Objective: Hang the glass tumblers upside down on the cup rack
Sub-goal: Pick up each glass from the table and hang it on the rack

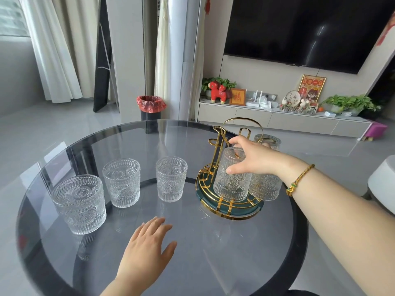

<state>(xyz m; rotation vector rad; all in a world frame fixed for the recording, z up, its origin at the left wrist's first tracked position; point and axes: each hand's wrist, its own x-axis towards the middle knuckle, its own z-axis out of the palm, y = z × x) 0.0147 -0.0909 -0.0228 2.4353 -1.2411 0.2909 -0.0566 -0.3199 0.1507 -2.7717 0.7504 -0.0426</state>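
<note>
A home living room is showing here: a large dark television [307, 28] is hanging at one o'clock above a low cabinet [267, 119] carrying potted plants [350, 103] and red ornaments [218, 91], while pale curtains [53, 50] are draping at ten o'clock.

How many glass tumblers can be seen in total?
6: three upright on the table; three on the rack. More may be hidden behind the right hand.
</note>
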